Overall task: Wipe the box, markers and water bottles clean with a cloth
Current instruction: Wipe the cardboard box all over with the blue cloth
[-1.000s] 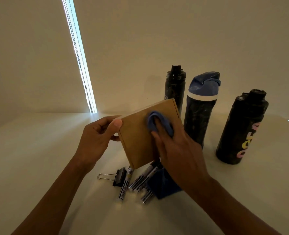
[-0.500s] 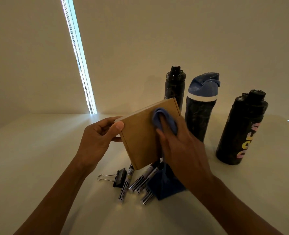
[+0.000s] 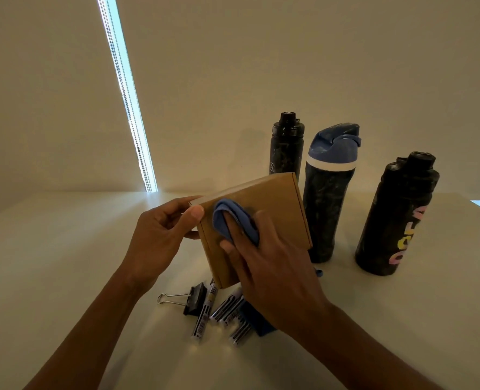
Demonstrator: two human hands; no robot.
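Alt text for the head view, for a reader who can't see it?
The right hand grips a blue cloth and presses it to a cardboard box that the left hand holds tilted above the table. Below it lie markers and a binder clip; three dark bottles stand behind.

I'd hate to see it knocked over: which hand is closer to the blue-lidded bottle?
Right. The right hand presses the cloth on the box just beside the blue-lidded bottle; the left hand holds the box's opposite edge, farther away.
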